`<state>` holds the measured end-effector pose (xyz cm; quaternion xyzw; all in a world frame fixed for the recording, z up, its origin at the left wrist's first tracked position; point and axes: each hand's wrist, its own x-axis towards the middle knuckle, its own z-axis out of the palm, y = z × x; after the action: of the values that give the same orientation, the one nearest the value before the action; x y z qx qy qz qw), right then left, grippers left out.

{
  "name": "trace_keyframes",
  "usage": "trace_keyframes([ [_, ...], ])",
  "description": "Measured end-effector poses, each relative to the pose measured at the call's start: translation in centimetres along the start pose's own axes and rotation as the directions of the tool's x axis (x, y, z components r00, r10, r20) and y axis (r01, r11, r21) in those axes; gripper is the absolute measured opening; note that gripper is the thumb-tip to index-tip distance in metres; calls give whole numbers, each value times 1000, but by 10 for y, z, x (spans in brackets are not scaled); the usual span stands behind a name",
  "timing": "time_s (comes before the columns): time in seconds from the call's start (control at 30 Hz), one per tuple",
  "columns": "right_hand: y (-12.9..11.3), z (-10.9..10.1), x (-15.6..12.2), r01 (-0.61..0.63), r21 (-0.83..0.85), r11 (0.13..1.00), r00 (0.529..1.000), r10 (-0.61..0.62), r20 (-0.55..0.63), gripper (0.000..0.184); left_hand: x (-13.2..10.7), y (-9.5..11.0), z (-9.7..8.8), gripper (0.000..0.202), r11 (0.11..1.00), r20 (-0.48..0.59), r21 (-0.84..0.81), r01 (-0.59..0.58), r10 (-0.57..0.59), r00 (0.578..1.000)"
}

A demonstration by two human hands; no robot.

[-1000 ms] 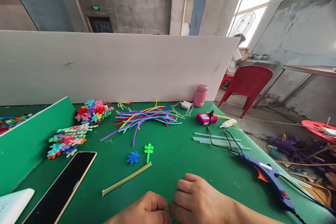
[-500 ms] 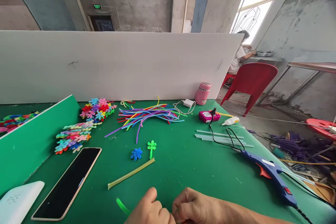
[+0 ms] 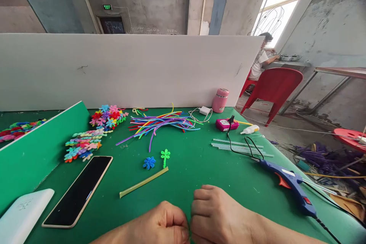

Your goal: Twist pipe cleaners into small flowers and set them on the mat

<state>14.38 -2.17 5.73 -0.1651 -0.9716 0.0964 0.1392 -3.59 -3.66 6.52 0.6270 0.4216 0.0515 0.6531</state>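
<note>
My left hand point(image 3: 164, 223) is closed in a fist at the bottom middle, knuckles against my right hand point(image 3: 213, 213). That one is closed as well, its back turned up and its fingers curled under. The bright green pipe cleaner they held a moment ago is now hidden behind my fingers. Ahead of them lies a flat olive-green strip point(image 3: 143, 182), slanting up to the right. Just beyond it are a blue pipe-cleaner flower point(image 3: 149, 163) and a small green leafy stem point(image 3: 165, 158), both lying on the green tabletop point(image 3: 197, 166).
Loose coloured pipe cleaners point(image 3: 162, 124) lie at the back. Finished flowers point(image 3: 107, 118) are heaped on the left near a phone point(image 3: 78, 192) and a white power bank point(image 3: 25, 213). A blue glue gun point(image 3: 291, 183), glue sticks point(image 3: 240, 148) and a pink bottle point(image 3: 220, 100) are on the right.
Both hands have turned and drawn tightly together, the right one now back up. The green pipe cleaner's end, seen left of my left hand before, no longer shows. My view has shifted slightly.
</note>
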Motion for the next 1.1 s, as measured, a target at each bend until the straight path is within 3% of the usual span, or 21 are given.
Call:
trace_keyframes([
  [0.1,-5,5,-5,-83,334,939,996,91,-8,23,-1,5,5,20,996,-11,86,-29,30,999],
  [0.17,-7,9,-6,-253,622,741,962,262,80,21,0,6,9,19,980,-70,188,-63,78,995],
  [0.23,-6,14,-7,-406,787,465,887,409,216,21,2,6,12,22,937,-139,330,-115,168,976],
  [0.27,-5,17,-6,-451,823,346,846,461,269,21,3,5,14,23,900,-168,413,-139,225,960],
  [0.33,-1,23,-5,-473,859,196,791,525,315,20,6,2,17,26,791,-208,590,-159,339,917],
  [0.47,9,28,-2,-496,868,8,717,568,404,19,13,-8,22,28,541,-206,828,-150,542,815],
  [0.53,14,24,-1,-499,867,7,720,560,410,20,17,-10,22,28,543,-246,826,-153,591,768],
  [0.6,20,18,0,-488,871,53,726,579,371,21,24,-10,18,27,692,-373,695,-194,578,726],
  [0.67,26,12,2,-448,892,66,702,643,305,26,32,-8,11,25,901,-582,314,-299,431,690],
  [0.7,28,10,3,-407,912,60,657,713,246,29,37,-7,6,23,924,-669,26,-383,301,680],
  [0.73,30,10,5,-347,936,62,609,773,175,32,43,-6,0,19,837,-721,-272,-475,149,677],
  [0.8,32,15,9,-227,970,87,495,868,38,34,53,-6,-10,15,743,-754,-396,-540,74,653],
  [0.9,32,36,16,-147,971,187,375,919,-120,34,62,-10,-19,12,606,-760,-528,-596,-23,650],
  [0.97,31,53,19,-235,895,380,329,897,-294,31,64,-16,-19,11,533,-747,-584,-612,-59,662],
  [1.1,30,78,16,-313,789,528,300,843,-446,25,65,-35,-11,10,444,-739,-624,-643,-70,670],
])
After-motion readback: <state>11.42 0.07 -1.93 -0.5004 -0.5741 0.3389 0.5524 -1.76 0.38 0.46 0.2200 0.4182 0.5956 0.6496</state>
